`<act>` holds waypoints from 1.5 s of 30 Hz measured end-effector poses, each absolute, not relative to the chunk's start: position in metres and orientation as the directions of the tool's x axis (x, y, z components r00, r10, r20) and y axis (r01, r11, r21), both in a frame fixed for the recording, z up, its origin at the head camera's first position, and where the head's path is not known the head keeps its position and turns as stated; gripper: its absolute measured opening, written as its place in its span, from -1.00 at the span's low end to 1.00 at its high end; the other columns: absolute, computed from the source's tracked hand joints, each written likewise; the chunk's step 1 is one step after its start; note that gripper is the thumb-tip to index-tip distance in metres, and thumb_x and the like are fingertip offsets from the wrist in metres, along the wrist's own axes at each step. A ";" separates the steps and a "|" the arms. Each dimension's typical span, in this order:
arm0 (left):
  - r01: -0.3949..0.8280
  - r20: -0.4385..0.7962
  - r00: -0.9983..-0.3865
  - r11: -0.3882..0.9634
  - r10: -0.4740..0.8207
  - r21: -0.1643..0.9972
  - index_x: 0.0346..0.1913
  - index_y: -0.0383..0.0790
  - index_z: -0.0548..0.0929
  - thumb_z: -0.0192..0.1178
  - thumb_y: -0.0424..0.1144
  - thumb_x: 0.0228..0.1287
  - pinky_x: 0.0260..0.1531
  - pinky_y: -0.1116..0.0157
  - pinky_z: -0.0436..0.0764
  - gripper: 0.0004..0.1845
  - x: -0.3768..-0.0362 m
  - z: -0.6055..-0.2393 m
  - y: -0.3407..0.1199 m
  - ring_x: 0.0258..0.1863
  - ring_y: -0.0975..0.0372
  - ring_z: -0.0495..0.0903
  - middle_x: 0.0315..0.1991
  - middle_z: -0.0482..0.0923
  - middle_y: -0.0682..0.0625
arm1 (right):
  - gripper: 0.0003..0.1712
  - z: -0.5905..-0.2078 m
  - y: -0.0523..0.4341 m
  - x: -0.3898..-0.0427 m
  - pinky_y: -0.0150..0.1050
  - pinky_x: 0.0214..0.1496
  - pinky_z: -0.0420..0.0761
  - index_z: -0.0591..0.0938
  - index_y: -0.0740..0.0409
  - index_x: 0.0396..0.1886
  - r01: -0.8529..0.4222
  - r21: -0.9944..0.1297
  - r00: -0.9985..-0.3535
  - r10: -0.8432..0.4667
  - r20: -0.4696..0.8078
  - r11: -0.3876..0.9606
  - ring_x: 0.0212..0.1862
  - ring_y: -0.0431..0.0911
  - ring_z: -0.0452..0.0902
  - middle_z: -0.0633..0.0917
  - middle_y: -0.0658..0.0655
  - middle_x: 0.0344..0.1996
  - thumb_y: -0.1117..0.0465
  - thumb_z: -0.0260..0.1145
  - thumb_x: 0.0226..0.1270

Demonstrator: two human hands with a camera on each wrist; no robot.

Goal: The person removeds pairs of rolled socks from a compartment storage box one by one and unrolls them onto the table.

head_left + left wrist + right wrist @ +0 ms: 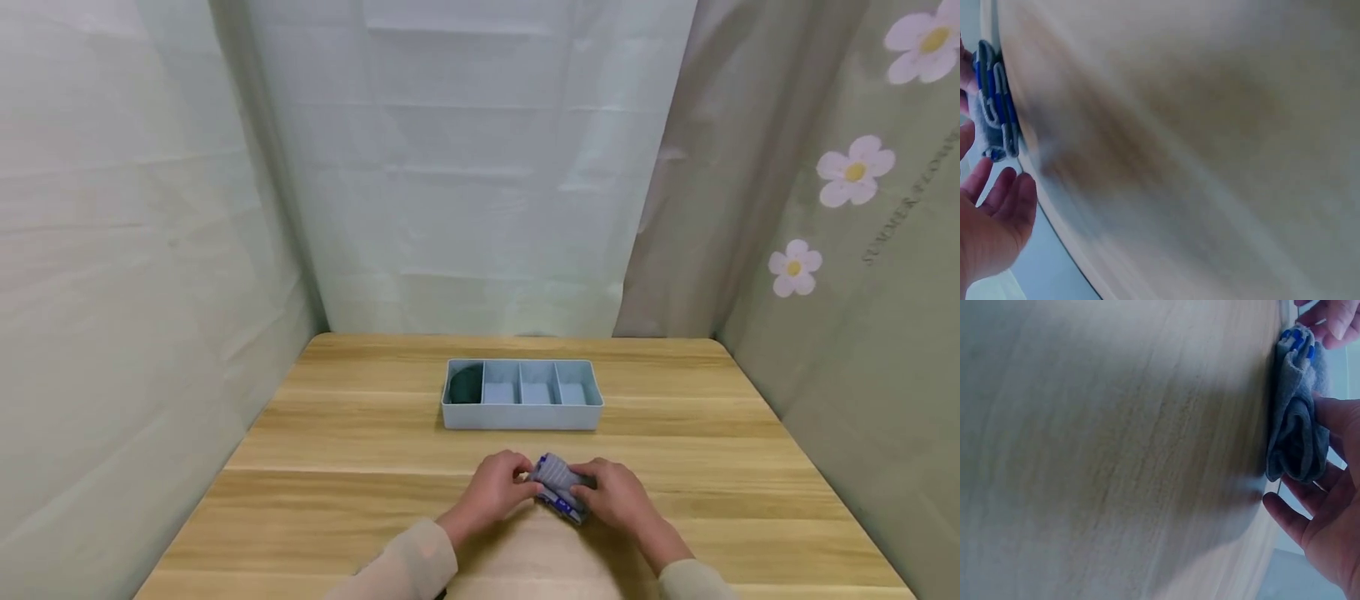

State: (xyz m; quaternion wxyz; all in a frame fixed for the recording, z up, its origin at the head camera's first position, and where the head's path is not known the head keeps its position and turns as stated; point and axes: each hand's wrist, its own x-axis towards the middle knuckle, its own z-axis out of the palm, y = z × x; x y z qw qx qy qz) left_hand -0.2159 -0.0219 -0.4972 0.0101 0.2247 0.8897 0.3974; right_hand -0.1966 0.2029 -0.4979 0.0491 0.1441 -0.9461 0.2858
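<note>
Grey knit sock (558,486) with blue stripes, bunched into a soft roll, lying on the table (337,467) just in front of the organizer (522,414), near the front edge. Ribbed, fuzzy fabric, folded over on itself; blue bands showing at one end in the wrist views (994,100) (1297,419). Left hand (495,487) curled against the roll's left side, fingertips touching it; right hand (617,496) clamped over its right side, fingers wrapped round the cloth. Smooth wood-grain tabletop, pale, with rounded corners. Pale blue plastic organizer, long and rectangular, split into four compartments; dark green rounded bundle (465,385) in the leftmost one. Behind the organizer, creased pale curtain (480,167); to its right, flower-printed cloth (855,175).
</note>
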 end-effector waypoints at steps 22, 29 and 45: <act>0.506 0.276 -0.860 0.789 0.429 0.350 -0.31 -0.06 0.84 0.46 0.01 0.08 -0.30 0.23 0.50 -0.77 -0.215 -0.511 -0.014 -0.27 0.20 0.52 -0.29 0.62 0.06 | -0.64 -0.500 0.195 -0.194 0.05 0.03 0.57 0.75 0.15 -0.07 -0.391 -0.406 -0.909 -0.277 0.312 0.826 -0.04 0.04 0.60 0.68 0.08 -0.12 0.26 0.54 0.08; 0.495 0.255 -0.867 0.800 0.428 0.340 -0.27 -0.05 0.84 0.46 0.02 0.08 -0.25 0.19 0.52 -0.75 -0.214 -0.512 -0.016 -0.23 0.18 0.54 -0.25 0.62 0.05 | -0.57 -0.506 0.194 -0.191 0.02 -0.05 0.58 0.74 0.11 0.02 -0.456 -0.245 -0.864 -0.359 0.354 0.856 -0.07 0.02 0.59 0.68 0.09 -0.12 0.11 0.52 0.14; 0.557 0.227 -0.822 0.656 0.522 0.509 -0.26 -0.26 0.80 0.35 -0.18 0.26 -0.08 0.29 0.60 -0.81 -0.224 -0.509 -0.012 -0.21 0.25 0.62 -0.24 0.67 0.01 | -0.72 -0.505 0.203 -0.213 0.04 0.01 0.59 0.78 0.14 -0.05 -0.274 -0.548 -0.961 -0.205 0.185 0.790 -0.07 0.06 0.67 0.76 0.11 -0.18 0.27 0.44 0.22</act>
